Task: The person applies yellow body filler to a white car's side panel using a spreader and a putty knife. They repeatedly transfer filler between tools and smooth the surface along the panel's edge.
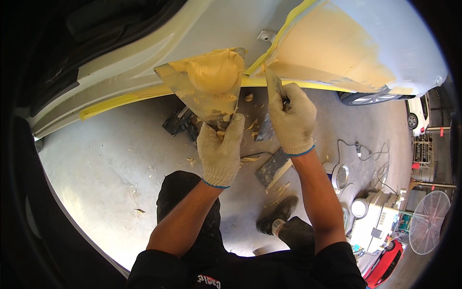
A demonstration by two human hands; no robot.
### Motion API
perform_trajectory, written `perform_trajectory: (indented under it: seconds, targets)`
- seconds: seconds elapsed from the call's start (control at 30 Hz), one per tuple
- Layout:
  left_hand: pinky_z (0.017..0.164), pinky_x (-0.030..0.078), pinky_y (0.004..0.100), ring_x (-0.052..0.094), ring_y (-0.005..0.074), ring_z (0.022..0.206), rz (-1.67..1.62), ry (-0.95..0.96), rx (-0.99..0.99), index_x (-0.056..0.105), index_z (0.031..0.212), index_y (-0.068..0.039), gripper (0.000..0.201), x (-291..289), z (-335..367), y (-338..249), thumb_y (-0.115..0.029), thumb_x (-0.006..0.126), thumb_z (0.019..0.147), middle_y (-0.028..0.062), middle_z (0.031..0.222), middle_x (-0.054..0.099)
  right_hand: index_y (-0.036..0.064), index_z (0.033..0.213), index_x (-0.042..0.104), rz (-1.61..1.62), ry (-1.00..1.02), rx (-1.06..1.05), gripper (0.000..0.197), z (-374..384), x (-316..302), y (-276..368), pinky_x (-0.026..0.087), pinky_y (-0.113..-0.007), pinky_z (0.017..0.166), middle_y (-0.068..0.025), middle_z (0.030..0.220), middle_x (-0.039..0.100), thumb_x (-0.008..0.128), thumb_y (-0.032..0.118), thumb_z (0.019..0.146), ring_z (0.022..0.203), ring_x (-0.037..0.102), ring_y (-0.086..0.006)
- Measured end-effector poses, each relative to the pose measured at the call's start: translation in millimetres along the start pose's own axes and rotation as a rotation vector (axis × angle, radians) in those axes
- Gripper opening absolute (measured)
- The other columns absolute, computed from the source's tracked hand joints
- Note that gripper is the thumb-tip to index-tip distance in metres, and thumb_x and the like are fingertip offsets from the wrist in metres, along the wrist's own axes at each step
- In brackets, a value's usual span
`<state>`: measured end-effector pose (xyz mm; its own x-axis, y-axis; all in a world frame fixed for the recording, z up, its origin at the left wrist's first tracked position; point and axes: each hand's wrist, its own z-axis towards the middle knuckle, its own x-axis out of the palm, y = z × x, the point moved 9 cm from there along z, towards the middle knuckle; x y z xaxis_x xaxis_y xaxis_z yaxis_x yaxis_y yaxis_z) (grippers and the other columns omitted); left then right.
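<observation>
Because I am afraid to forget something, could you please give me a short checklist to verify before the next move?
1. Left hand holding the wide plate: ok, gripped at its narrow lower end.
2. Yellow paste on the plate: ok, a large mound is there.
3. Right hand holding the spreader: ok, gripped.
4. Spreader apart from the car panel: cannot tell from this single view.
5. Yellow tape on the car: ok, a strip runs along its lower edge.
6. Floor free of scraps: not ok, yellowish bits lie on it.
</observation>
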<state>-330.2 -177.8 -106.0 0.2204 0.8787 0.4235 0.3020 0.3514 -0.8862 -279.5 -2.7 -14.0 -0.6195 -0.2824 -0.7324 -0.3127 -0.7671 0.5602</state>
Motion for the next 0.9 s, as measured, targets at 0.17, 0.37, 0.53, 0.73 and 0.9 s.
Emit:
perform_trajectory:
  seconds: [0.17,0.37,0.53,0.73,0.9]
  targets:
    - [0.043,0.038,0.0230,0.053,0.0067,0.052,-0.006,-0.003,0.003,0.056,0.099,-0.008,0.023,-2.7,1.2,3.1,-0.025,0.072,0.101,-0.0008,0.067,0.058,0.0024,0.086,0.061,-0.006,0.004,-0.047,0.007,-4.5,19.6,-8.2,0.052,-0.044,0.065,-0.0201,0.082,0.063,0.066,0.006,0.088,0.073,0.064,-0.0404]
    - [0.048,0.041,0.0234,0.054,0.0062,0.056,-0.042,-0.007,-0.015,0.058,0.103,-0.007,0.022,-4.4,0.6,1.9,-0.023,0.072,0.101,-0.0011,0.072,0.059,0.0039,0.088,0.058,-0.087,0.054,-0.100,0.008,-7.0,46.6,-28.8,0.054,-0.047,0.069,-0.0195,0.085,0.065,0.065,0.008,0.088,0.078,0.065,-0.0424]
    - [0.059,0.048,0.0239,0.054,0.0043,0.067,-0.008,-0.017,-0.077,0.062,0.106,-0.003,0.019,-6.6,1.8,3.3,-0.016,0.074,0.099,-0.0018,0.084,0.062,0.0048,0.087,0.059,-0.085,0.127,-0.156,0.007,-12.8,65.4,-47.2,0.053,-0.048,0.068,-0.0185,0.082,0.063,0.065,0.009,0.088,0.078,0.064,-0.0427]
    - [0.045,0.038,0.0237,0.051,0.0065,0.051,0.018,0.078,-0.024,0.056,0.095,-0.008,0.017,-2.7,8.5,11.1,-0.016,0.070,0.099,-0.0007,0.067,0.057,0.0064,0.083,0.061,-0.036,0.095,-0.237,0.008,-20.2,-38.5,-3.3,0.053,-0.044,0.065,-0.0153,0.080,0.062,0.068,0.005,0.085,0.073,0.064,-0.0382]
    - [0.063,0.049,0.0246,0.060,0.0044,0.072,0.206,0.558,-0.043,0.071,0.101,0.002,0.011,38.0,-7.9,10.9,-0.004,0.073,0.092,-0.0009,0.083,0.070,0.0075,0.086,0.065,-0.004,0.071,-0.402,0.008,-20.6,-140.1,54.4,0.054,-0.041,0.062,-0.0109,0.086,0.068,0.071,0.004,0.083,0.072,0.067,-0.0320]
